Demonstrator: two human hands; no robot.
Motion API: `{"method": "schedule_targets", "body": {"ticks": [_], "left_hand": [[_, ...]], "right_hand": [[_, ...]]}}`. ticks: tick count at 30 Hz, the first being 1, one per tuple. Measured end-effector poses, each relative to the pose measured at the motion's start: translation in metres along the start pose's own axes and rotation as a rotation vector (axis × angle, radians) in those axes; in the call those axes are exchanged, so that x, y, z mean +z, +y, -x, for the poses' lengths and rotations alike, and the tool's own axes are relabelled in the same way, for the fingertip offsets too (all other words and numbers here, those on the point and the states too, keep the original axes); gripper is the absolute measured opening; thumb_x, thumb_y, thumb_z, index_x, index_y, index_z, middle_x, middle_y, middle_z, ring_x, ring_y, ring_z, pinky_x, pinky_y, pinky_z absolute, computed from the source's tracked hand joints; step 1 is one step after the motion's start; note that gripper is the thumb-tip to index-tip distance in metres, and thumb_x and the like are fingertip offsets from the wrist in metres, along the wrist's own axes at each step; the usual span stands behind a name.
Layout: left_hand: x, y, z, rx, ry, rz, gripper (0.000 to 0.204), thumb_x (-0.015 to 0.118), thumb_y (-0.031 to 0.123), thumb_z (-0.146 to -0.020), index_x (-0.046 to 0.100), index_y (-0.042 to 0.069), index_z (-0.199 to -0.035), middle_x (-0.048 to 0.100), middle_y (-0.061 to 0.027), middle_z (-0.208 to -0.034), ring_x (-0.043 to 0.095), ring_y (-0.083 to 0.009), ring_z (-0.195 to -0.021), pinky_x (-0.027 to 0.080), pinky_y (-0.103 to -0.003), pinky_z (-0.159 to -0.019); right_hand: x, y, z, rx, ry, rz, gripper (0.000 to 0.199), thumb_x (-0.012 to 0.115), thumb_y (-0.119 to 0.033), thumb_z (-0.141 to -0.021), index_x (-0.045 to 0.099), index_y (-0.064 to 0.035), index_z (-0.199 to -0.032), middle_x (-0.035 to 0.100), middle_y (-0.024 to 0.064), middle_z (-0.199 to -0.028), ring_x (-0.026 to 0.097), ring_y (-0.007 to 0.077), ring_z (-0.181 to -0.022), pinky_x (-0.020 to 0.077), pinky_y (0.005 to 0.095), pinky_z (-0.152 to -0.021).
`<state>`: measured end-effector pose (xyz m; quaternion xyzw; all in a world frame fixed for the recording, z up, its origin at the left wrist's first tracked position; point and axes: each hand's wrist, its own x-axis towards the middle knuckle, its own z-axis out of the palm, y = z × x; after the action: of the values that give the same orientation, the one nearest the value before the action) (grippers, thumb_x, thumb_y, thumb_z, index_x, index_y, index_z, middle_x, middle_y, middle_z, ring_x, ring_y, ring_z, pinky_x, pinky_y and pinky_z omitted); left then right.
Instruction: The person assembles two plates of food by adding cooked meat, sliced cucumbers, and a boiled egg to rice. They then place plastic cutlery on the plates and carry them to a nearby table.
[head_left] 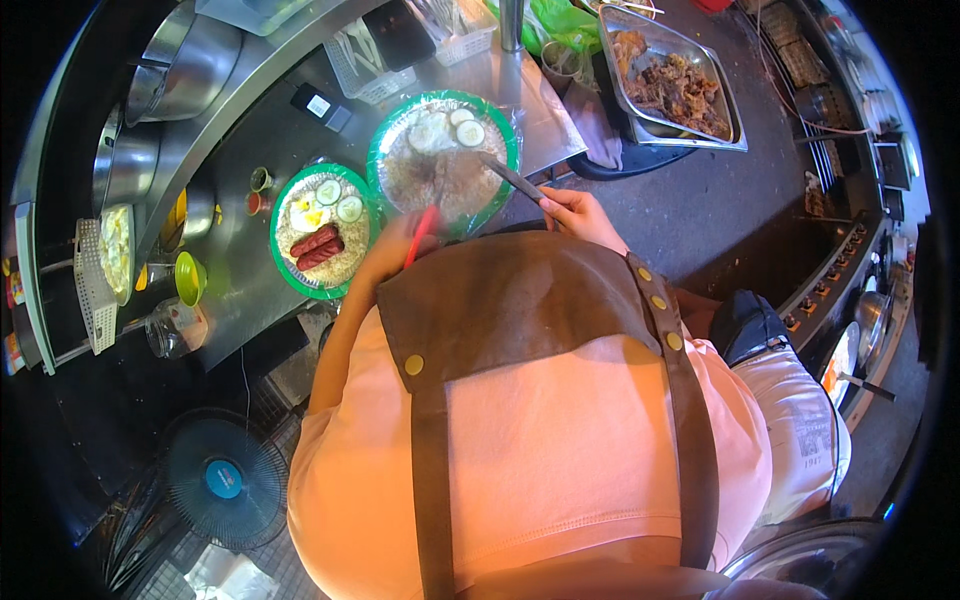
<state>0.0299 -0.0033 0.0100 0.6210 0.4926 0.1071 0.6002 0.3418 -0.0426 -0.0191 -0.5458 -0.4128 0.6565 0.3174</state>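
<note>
My left hand (412, 246) is closed around a red-handled utensil (424, 234), blurred by motion, at the near edge of the middle plate. My right hand (582, 216) grips a long, flat dark utensil (516, 181); its tip reaches over the same plate. This green-rimmed plate (512, 140), lined with clear plastic, bears rice, an egg (430, 131), cucumber slices (470, 133) and a smeared brownish patch of food (432, 182). Left of it, a second green-rimmed plate (279, 212) carries rice, two red sausages (318, 247), an egg (309, 214) and cucumber slices (350, 209).
A metal tray of dark cooked meat (675, 95) stands at the far right. White baskets (375, 82) with cutlery and a black phone-like device (320, 106) lie behind the plates. A green bowl (189, 278) and clear jar (176, 328) sit left; a fan (222, 478) stands below.
</note>
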Motion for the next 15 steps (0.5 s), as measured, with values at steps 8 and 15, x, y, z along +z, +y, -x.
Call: {"method": "schedule_targets", "body": {"ticks": [8, 15], "left_hand": [[-0.005, -0.036, -0.018, -0.028, -0.154, -0.057, 0.029, 0.068, 0.026, -0.071, 0.061, 0.001, -0.084, 0.059, -0.0047, -0.074, 0.052, -0.0115, -0.069, 0.043, -0.030, -0.063], [-0.004, -0.042, -0.029, -0.070, -0.179, -0.151, 0.027, 0.068, 0.028, -0.070, 0.060, 0.002, -0.076, 0.058, -0.0051, -0.066, 0.049, -0.0124, -0.059, 0.040, -0.032, -0.055]], "right_hand": [[-0.018, 0.011, -0.001, -0.030, 0.041, 0.353, 0.031, 0.056, -0.024, -0.089, 0.062, -0.0041, -0.112, 0.055, 0.0010, -0.060, 0.049, 0.0091, -0.057, 0.0382, 0.0268, -0.052], [-0.018, 0.022, 0.000, -0.031, 0.085, 0.449, 0.031, 0.057, -0.027, -0.088, 0.062, -0.0079, -0.112, 0.058, 0.0039, -0.061, 0.054, 0.0125, -0.057, 0.0416, 0.0291, -0.055]]}}
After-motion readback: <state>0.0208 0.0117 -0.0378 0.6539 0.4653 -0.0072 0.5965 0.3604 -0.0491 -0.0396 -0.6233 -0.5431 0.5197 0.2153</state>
